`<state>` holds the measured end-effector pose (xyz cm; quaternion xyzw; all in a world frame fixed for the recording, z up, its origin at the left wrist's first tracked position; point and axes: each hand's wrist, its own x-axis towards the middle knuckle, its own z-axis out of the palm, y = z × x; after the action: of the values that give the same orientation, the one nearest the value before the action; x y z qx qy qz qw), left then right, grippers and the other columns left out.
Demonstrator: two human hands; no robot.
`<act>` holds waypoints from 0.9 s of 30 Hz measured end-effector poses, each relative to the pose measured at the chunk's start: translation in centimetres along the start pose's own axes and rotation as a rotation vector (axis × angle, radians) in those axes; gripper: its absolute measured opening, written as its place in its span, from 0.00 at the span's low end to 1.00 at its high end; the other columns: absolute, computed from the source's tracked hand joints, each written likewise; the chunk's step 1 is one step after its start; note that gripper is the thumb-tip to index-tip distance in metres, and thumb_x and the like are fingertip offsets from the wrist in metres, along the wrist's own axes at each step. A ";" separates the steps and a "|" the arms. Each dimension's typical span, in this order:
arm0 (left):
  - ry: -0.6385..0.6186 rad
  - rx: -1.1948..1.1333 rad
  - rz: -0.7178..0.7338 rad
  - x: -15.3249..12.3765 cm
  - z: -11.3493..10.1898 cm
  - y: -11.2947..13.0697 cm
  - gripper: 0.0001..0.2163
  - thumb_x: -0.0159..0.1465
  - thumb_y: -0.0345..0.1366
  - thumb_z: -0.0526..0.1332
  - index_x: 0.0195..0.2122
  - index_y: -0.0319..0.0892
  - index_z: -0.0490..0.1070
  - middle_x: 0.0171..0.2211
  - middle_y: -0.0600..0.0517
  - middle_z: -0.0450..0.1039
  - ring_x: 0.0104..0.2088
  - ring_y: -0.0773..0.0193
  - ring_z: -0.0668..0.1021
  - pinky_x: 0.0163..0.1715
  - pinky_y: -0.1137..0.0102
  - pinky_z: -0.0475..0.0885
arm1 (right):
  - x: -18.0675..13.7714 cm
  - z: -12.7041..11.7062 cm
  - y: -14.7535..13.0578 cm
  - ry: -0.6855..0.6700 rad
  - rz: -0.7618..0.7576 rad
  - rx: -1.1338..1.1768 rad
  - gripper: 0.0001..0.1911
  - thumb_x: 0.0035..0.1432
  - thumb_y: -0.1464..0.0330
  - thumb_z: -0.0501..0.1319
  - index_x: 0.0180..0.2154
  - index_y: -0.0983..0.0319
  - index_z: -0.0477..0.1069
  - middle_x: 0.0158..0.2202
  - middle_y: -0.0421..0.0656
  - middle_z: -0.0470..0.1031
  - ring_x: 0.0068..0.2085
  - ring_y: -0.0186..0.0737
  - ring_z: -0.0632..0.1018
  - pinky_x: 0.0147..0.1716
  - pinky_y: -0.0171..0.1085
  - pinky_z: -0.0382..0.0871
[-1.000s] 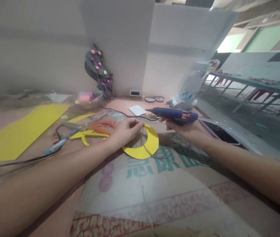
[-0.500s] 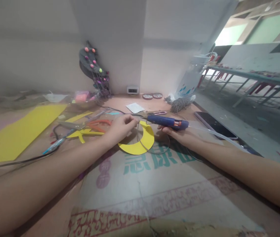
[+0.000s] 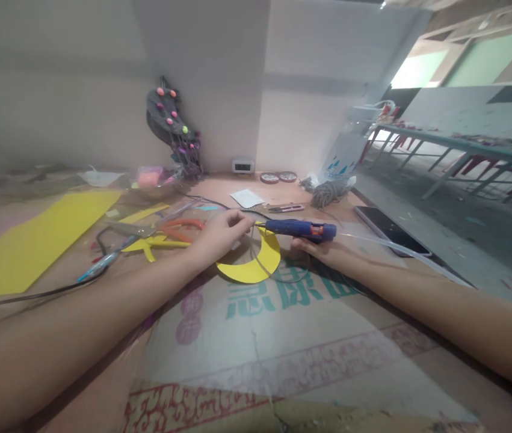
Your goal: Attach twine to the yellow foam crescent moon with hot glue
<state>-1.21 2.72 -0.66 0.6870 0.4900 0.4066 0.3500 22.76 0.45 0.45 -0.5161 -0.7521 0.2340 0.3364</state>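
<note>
A yellow paper crescent (image 3: pixel 260 264) lies on the printed cardboard in front of me. My left hand (image 3: pixel 227 231) is closed in a pinch by the crescent's upper tip. From its fingertips a thin grey yarn (image 3: pixel 294 280) runs down across the crescent and loops to the right. My right hand (image 3: pixel 314 248) grips a blue hot glue gun (image 3: pixel 298 228) from below, its fingers partly hidden. The gun's nozzle points left, close to the crescent's tip and my left fingertips. A clear glue stick (image 3: pixel 386 243) trails from the gun's rear.
Orange-handled scissors (image 3: pixel 178 227), yellow paper scraps and a yellow sheet (image 3: pixel 43 240) lie left. Behind are thread snips (image 3: pixel 286 208), a white card (image 3: pixel 246 198), a small clock (image 3: pixel 243 165) and a decorated grey crescent (image 3: pixel 165 114). Grey yarn (image 3: pixel 330 191) and a phone (image 3: pixel 391 228) lie right.
The glue gun has shifted slightly left and down with my right hand, bringing its nozzle to the crescent's upper tip. My left hand stays nearly in place.
</note>
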 end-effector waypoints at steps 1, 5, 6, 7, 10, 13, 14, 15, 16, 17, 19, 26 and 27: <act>0.002 -0.002 -0.001 0.0 0.0 0.0 0.15 0.61 0.48 0.59 0.27 0.41 0.68 0.25 0.55 0.70 0.26 0.66 0.71 0.27 0.73 0.64 | 0.0 0.0 0.0 -0.002 0.006 -0.008 0.16 0.52 0.51 0.62 0.34 0.57 0.74 0.35 0.43 0.80 0.38 0.48 0.79 0.42 0.45 0.74; 0.003 -0.007 0.000 0.0 0.1 -0.2 0.15 0.61 0.48 0.59 0.28 0.41 0.68 0.25 0.55 0.69 0.26 0.67 0.71 0.27 0.73 0.64 | 0.2 0.0 0.4 0.006 0.020 -0.042 0.18 0.52 0.50 0.62 0.32 0.58 0.74 0.33 0.44 0.78 0.36 0.49 0.78 0.40 0.46 0.73; 0.000 -0.006 0.002 0.0 0.1 -0.2 0.15 0.61 0.48 0.59 0.28 0.41 0.68 0.25 0.55 0.70 0.26 0.66 0.71 0.27 0.73 0.64 | 0.2 0.1 0.5 0.008 0.015 -0.048 0.18 0.51 0.50 0.62 0.32 0.58 0.74 0.33 0.43 0.78 0.36 0.49 0.78 0.39 0.46 0.73; -0.002 -0.004 0.005 0.0 0.1 -0.3 0.15 0.61 0.48 0.58 0.28 0.41 0.68 0.26 0.55 0.70 0.27 0.66 0.71 0.27 0.73 0.64 | 0.3 0.1 0.7 0.009 0.007 -0.049 0.18 0.51 0.50 0.62 0.33 0.57 0.74 0.33 0.43 0.78 0.36 0.49 0.78 0.39 0.46 0.73; -0.005 0.001 0.023 0.0 0.1 -0.2 0.14 0.62 0.48 0.58 0.28 0.41 0.68 0.26 0.55 0.70 0.28 0.66 0.72 0.29 0.72 0.65 | 0.7 0.2 1.3 -0.003 -0.020 -0.044 0.19 0.51 0.49 0.62 0.34 0.56 0.73 0.33 0.42 0.78 0.36 0.47 0.78 0.39 0.45 0.73; -0.013 -0.006 0.021 -0.1 0.0 -0.1 0.15 0.62 0.48 0.58 0.28 0.41 0.68 0.26 0.55 0.70 0.28 0.66 0.72 0.30 0.72 0.65 | 0.9 0.1 1.4 -0.055 -0.062 -0.054 0.18 0.53 0.49 0.62 0.35 0.57 0.72 0.33 0.42 0.77 0.36 0.46 0.77 0.37 0.43 0.73; -0.014 -0.003 0.023 -0.1 0.0 -0.1 0.15 0.62 0.48 0.58 0.28 0.41 0.68 0.26 0.55 0.70 0.28 0.66 0.72 0.30 0.72 0.65 | 0.9 0.1 1.4 -0.068 -0.069 -0.062 0.18 0.53 0.50 0.61 0.36 0.57 0.72 0.34 0.42 0.77 0.36 0.46 0.77 0.37 0.43 0.73; -0.011 0.004 0.027 -0.1 0.0 -0.1 0.15 0.62 0.48 0.58 0.28 0.41 0.68 0.26 0.55 0.71 0.28 0.65 0.72 0.30 0.72 0.65 | 0.9 0.0 1.3 -0.074 -0.072 -0.069 0.17 0.54 0.51 0.61 0.36 0.57 0.71 0.34 0.43 0.77 0.36 0.46 0.77 0.37 0.43 0.73; -0.007 0.012 0.031 0.0 0.0 -0.1 0.14 0.62 0.48 0.58 0.28 0.41 0.69 0.26 0.54 0.71 0.29 0.65 0.72 0.31 0.72 0.65 | 0.8 0.0 1.2 -0.074 -0.072 -0.072 0.17 0.55 0.51 0.61 0.36 0.58 0.71 0.34 0.43 0.77 0.36 0.46 0.77 0.37 0.43 0.73; -0.004 0.018 0.034 0.0 0.0 -0.1 0.14 0.62 0.47 0.58 0.28 0.41 0.69 0.26 0.54 0.71 0.29 0.65 0.73 0.31 0.72 0.65 | 0.8 -0.1 1.1 -0.069 -0.069 -0.073 0.17 0.54 0.52 0.61 0.35 0.58 0.71 0.33 0.42 0.76 0.36 0.46 0.77 0.38 0.43 0.73; -0.004 0.021 0.039 0.0 0.0 0.0 0.14 0.62 0.47 0.58 0.28 0.41 0.69 0.26 0.55 0.71 0.28 0.65 0.72 0.31 0.72 0.65 | 0.7 0.0 1.0 -0.054 -0.062 -0.070 0.17 0.54 0.51 0.61 0.34 0.58 0.71 0.32 0.42 0.76 0.35 0.45 0.77 0.37 0.43 0.73; 0.001 0.042 0.045 0.0 0.0 -0.1 0.14 0.62 0.47 0.58 0.28 0.41 0.69 0.26 0.54 0.72 0.29 0.64 0.73 0.30 0.72 0.65 | 0.9 0.3 1.5 -0.046 -0.076 -0.069 0.17 0.53 0.50 0.60 0.32 0.57 0.71 0.31 0.41 0.76 0.33 0.44 0.76 0.35 0.41 0.72; 0.004 0.045 0.047 0.0 0.1 -0.1 0.14 0.62 0.47 0.58 0.27 0.42 0.69 0.26 0.54 0.72 0.29 0.64 0.74 0.30 0.72 0.65 | 0.9 0.2 1.5 -0.056 -0.075 -0.079 0.17 0.53 0.50 0.60 0.32 0.57 0.71 0.31 0.41 0.76 0.33 0.44 0.76 0.34 0.41 0.72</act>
<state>-1.22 2.75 -0.81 0.7053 0.4836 0.4047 0.3239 23.27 1.86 -0.47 -0.4936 -0.7888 0.2056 0.3032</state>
